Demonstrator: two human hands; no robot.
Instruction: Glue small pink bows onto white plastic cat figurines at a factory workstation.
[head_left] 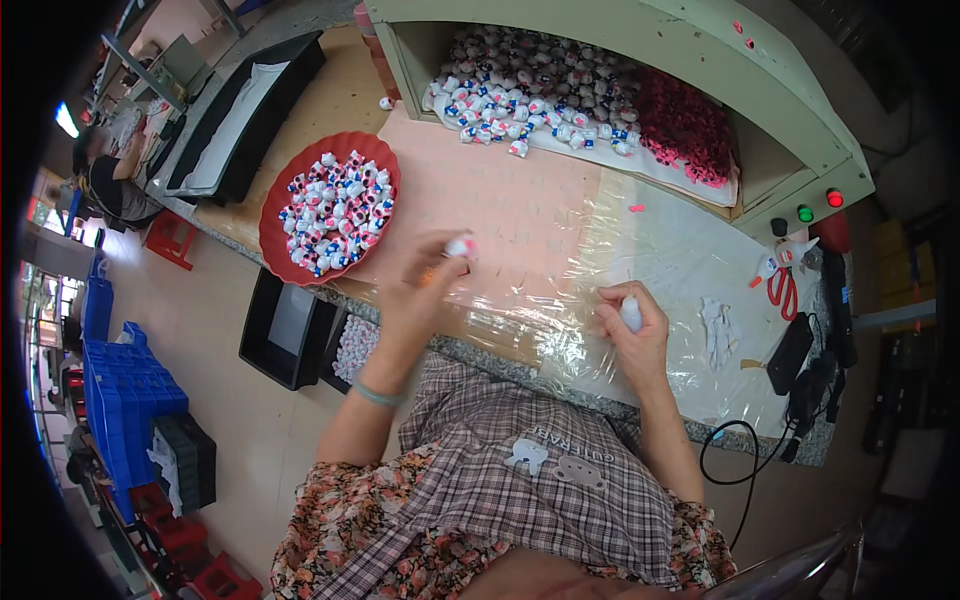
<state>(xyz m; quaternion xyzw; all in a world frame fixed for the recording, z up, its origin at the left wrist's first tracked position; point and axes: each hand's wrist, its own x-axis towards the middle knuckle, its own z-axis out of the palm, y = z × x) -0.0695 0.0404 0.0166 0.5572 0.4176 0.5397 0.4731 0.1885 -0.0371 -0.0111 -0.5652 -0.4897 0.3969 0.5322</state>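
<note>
Beside the red bowl [330, 205] heaped with small white, red and blue pieces, the left hand [425, 275] pinches one small white-and-pink piece [460, 246] above the table [520, 215]. Well right of the bowl, the right hand [632, 325] is curled around a small white piece [631, 314] over a clear plastic sheet [660, 250]. Red scissors [782, 285] lie farther right.

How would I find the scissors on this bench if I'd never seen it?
Start at the pale green cabinet at the back of the bench and find its red button and green button on the right corner. Just below them, on the clear plastic sheet, lie the scissors. Their red handles set them apart from the black gear beside them.
</note>
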